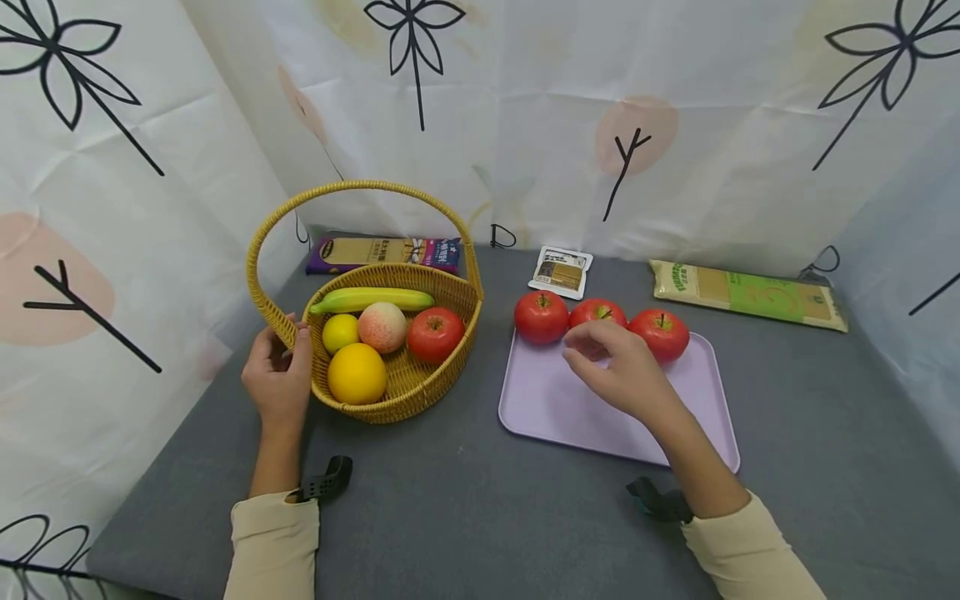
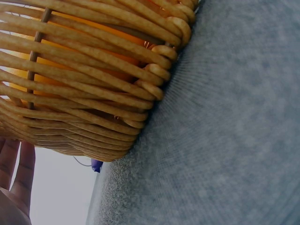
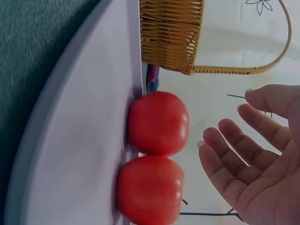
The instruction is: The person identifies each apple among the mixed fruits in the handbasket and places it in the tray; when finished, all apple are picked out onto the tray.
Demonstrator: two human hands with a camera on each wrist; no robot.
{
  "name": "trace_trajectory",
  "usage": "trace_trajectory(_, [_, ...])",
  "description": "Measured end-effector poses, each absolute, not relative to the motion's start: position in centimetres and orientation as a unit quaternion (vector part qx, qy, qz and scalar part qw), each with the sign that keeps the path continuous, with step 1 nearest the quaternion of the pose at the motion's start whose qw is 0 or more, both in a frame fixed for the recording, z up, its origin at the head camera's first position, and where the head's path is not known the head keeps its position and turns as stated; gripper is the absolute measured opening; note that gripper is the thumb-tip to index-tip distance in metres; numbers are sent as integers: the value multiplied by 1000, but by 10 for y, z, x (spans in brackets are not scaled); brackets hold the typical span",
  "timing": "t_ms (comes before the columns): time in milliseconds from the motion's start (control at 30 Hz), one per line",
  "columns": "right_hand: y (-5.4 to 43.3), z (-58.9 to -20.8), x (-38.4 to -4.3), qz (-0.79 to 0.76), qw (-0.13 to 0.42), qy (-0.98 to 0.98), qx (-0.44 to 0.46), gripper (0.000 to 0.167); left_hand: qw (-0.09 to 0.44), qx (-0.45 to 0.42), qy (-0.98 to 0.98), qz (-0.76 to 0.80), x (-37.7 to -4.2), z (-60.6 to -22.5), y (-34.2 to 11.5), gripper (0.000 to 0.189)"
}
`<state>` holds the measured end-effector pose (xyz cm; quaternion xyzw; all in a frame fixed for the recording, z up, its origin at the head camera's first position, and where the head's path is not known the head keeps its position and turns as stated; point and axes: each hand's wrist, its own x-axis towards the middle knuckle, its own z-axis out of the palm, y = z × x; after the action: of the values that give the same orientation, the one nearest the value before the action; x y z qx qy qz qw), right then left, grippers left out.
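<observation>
In the head view my left hand (image 1: 277, 367) pinches the lower left end of the handle of a yellow wicker basket (image 1: 408, 406). Inside are a banana (image 1: 372, 300), a lemon (image 1: 341, 332), a peach (image 1: 382, 327), a red apple (image 1: 436, 335) and an orange (image 1: 357, 374). My right hand (image 1: 622, 371), fingers loosely bent and holding nothing, hovers over a lilac tray (image 1: 555, 408). Along the tray's far edge sit three red apples, the left one (image 1: 542, 317), the middle one (image 1: 597, 312) and the right one (image 1: 659, 335). The right wrist view shows two apples apart from the fingertips.
A purple packet (image 1: 382, 253) lies behind the basket. Behind the tray are a small white sachet (image 1: 561, 272) and a long green packet (image 1: 750, 293). All rest on a grey table (image 1: 450, 517), with a patterned white cloth (image 1: 525, 100) behind.
</observation>
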<state>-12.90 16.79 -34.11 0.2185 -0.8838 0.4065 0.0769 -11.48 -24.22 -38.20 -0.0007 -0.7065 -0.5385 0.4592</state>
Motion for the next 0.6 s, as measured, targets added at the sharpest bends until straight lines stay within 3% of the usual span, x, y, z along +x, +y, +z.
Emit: trace_trajectory(600, [149,-351,-134,427,43,-866,257,21,453,-2,-698,-554,-116,-381,-242,27])
